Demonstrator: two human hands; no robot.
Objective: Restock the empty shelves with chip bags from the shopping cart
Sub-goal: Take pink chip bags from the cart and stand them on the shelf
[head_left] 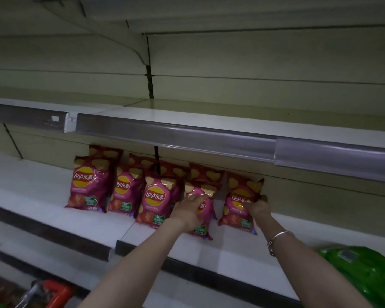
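While the left hand [190, 210] lies with fingers laid flat on the front of one chip bag [200, 190] and the right hand [259, 208] pinches the edge of the end bag [236, 210] just beside it, both bags lean upright on the lower shelf [209, 252]. Released carelessly, either might slide forward on the smooth white board (they look light and puffy) or topple the row left of the grip. Above the hands runs a dim upper shelf [187, 118]; a green bag [369, 270] lies below the right wrist.
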